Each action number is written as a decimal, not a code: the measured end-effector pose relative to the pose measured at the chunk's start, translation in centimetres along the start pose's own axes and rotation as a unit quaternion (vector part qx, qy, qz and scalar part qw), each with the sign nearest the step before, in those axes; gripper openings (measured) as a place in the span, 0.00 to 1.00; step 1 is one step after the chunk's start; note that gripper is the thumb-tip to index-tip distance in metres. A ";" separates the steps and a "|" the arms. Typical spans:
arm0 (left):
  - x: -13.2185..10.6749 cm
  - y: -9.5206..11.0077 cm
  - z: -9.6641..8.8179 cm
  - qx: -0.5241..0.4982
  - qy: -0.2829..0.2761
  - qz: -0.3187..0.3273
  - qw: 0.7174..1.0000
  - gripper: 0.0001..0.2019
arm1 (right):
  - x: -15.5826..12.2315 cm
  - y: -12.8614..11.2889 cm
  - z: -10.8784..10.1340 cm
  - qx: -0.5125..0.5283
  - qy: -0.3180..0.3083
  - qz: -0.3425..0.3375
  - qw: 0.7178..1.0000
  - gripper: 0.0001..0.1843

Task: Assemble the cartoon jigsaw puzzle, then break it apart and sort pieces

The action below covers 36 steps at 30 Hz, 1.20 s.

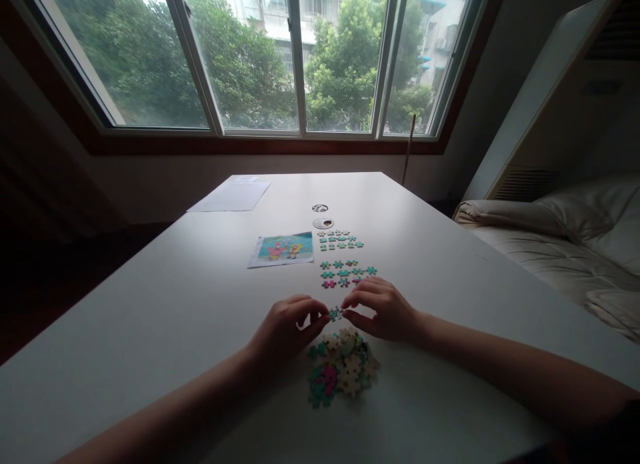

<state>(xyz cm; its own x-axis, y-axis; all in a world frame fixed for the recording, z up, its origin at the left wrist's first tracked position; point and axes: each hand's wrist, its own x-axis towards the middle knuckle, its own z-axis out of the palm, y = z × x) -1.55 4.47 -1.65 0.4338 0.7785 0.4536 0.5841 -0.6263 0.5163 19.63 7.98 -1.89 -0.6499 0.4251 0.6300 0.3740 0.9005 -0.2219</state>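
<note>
A small teal and white puzzle piece (335,313) is held up between my two hands, just beyond a loose pile. My left hand (291,323) pinches its left side between thumb and fingertips. From the right, my right hand (381,308) has its thumb and forefinger closed at the piece's other edge. Nearer to me lies a heap of puzzle pieces (350,371), some teal or pink side up, others showing plain beige backs. Past my hands, more pieces (343,273) are laid out in short rows, with a second group of rows (340,240) farther off.
A picture sheet (285,249) with cartoon figures lies left of the rows. Two round metal-rimmed fittings (323,223) sit in the white table (175,331) beyond them. White paper (233,196) lies at the far left corner. A bed or couch (550,251) stands to the right.
</note>
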 end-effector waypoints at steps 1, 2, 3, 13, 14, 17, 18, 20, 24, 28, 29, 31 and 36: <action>0.0 0.0 0.0 0.003 0.000 0.003 1.000 0.06 | 0.0 0.0 0.0 0.003 0.002 0.000 1.000 0.05; 0.0 0.1 0.0 0.005 0.001 0.005 1.000 0.06 | 0.0 0.0 0.0 0.005 0.002 -0.001 1.000 0.05; -0.1 0.1 0.1 0.007 0.000 0.008 1.000 0.05 | 0.0 0.0 0.0 0.008 0.002 -0.004 1.000 0.05; -0.2 -0.3 0.0 0.001 -0.004 -0.016 1.000 0.06 | 0.2 1.0 -0.8 -0.010 0.014 -0.041 0.999 0.05; -0.2 -0.3 -0.1 -0.003 -0.007 -0.019 1.000 0.06 | 0.2 1.7 -1.2 -0.022 0.022 -0.039 0.999 0.05; -0.2 -0.4 0.0 -0.013 -0.017 -0.025 0.999 0.05 | 0.0 4.3 -2.4 -0.077 0.069 0.007 0.995 0.06; -0.2 -0.4 0.0 -0.018 -0.021 -0.031 0.999 0.05 | -0.2 5.2 -2.8 -0.097 0.082 0.028 0.991 0.07; -0.2 -0.5 0.0 -0.032 -0.033 -0.049 0.998 0.05 | -0.6 6.7 -3.3 -0.131 0.093 0.056 0.985 0.07; 0.0 -0.8 0.0 -0.063 -0.057 -0.087 0.993 0.07 | -1.0 7.7 -3.1 -0.156 0.081 0.069 0.982 0.08; 0.1 -0.9 0.0 -0.087 -0.058 -0.107 0.989 0.08 | -1.1 7.4 -2.9 -0.153 0.072 0.061 0.984 0.08; 0.1 -0.9 0.0 -0.091 -0.059 -0.110 0.988 0.08 | -1.1 7.4 -2.9 -0.151 0.071 0.063 0.984 0.08; 0.2 -0.8 0.0 -0.098 -0.060 -0.114 0.987 0.09 | -1.0 7.6 -2.8 -0.144 0.072 0.082 0.983 0.09; 0.2 -1.1 0.4 -0.105 -0.062 -0.115 0.986 0.09 | -1.1 9.0 -2.3 -0.072 0.057 0.189 0.978 0.10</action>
<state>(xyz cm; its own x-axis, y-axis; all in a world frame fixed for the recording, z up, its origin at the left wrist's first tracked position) -1.90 5.32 -2.41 0.3949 0.8917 0.2210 0.5281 -0.4172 0.7396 25.21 15.44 -2.85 -0.3716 0.7049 0.6042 0.6673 0.6553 -0.3540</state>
